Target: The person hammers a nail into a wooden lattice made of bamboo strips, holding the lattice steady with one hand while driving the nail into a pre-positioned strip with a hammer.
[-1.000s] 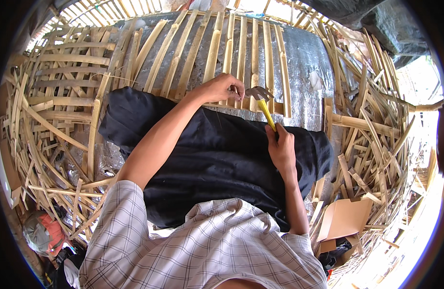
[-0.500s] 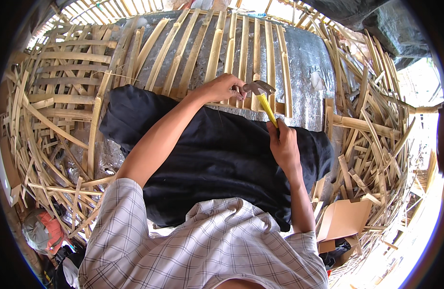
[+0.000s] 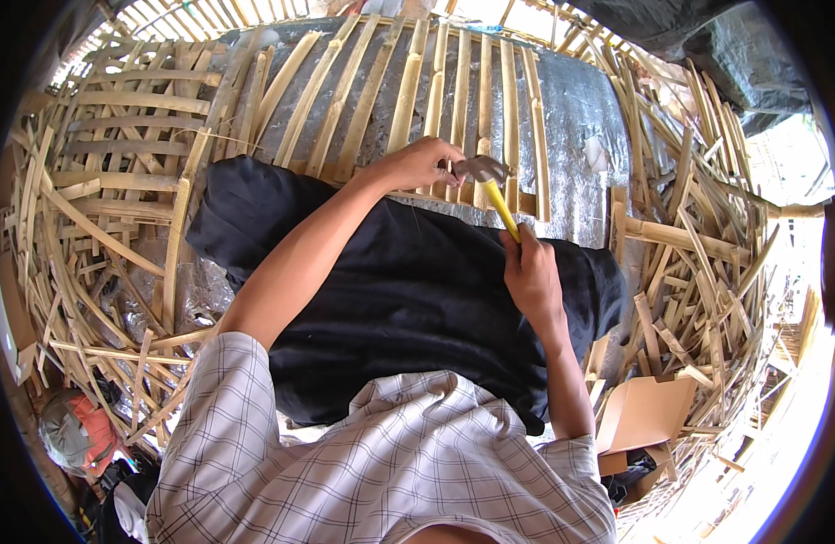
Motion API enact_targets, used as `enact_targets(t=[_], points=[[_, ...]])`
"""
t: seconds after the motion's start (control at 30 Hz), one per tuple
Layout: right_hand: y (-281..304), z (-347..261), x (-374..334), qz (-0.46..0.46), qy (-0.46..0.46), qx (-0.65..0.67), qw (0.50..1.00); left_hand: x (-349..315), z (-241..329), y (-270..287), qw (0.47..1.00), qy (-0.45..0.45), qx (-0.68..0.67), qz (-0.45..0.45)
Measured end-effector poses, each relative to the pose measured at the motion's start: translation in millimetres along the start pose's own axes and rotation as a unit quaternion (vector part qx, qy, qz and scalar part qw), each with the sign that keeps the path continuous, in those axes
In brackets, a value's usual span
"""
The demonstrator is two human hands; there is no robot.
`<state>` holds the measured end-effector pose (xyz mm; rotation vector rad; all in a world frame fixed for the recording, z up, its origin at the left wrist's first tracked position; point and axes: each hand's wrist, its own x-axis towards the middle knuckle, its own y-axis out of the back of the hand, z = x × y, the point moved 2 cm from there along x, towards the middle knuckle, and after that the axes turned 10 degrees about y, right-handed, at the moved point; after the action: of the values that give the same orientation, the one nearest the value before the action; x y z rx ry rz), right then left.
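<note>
My right hand (image 3: 532, 267) grips the yellow handle of a claw hammer (image 3: 499, 201). Its grey metal head is tilted over the near ends of the bamboo slats, right beside my left fingertips. My left hand (image 3: 425, 165) is closed in a pinch at the near crosspiece; whatever lies between its fingers is too small to make out. Several bamboo slats (image 3: 407, 86) run away from me side by side, with a bamboo crosspiece (image 3: 526, 201) under their near ends. Black cloth (image 3: 408, 290) covers my lap just below both hands.
A silvery sheet (image 3: 581, 127) lies beneath the slats. Woven bamboo lattice (image 3: 136, 122) stands at the left. Loose bamboo offcuts (image 3: 699, 272) pile up at the right, near an open cardboard box (image 3: 649, 412). A grey and red cap (image 3: 77, 435) sits at the lower left.
The hammer head has shifted slightly left, closer to my left fingertips, and my right hand has moved a little with it. My left hand stays nearly in place.
</note>
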<state>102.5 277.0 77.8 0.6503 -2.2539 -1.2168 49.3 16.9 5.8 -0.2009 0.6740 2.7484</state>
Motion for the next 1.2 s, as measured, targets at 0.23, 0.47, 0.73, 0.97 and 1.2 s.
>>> enact_targets(t=[0.23,0.47,0.73,0.97,1.2], points=[[8.3,-5.0,4.8,-0.025,-0.022,-0.009,0.999,3.4,-8.8,-2.0,1.0,-0.009,-0.02,-0.001],[-1.0,7.6,0.7,-0.037,0.006,-0.015,0.999,2.6,-11.9,-0.8,0.997,-0.062,0.021,0.03],[-3.0,6.8,-4.4,-0.033,0.0,-0.035,0.999,-0.9,-3.1,-0.2,0.999,-0.014,0.028,0.016],[-3.6,5.8,-4.2,-0.069,-0.012,-0.068,0.995,1.4,-1.4,1.8,0.996,0.006,0.091,-0.016],[-2.4,2.8,-3.9,-0.023,-0.009,-0.01,1.0,-9.4,0.5,3.4,0.994,-0.019,0.104,0.018]])
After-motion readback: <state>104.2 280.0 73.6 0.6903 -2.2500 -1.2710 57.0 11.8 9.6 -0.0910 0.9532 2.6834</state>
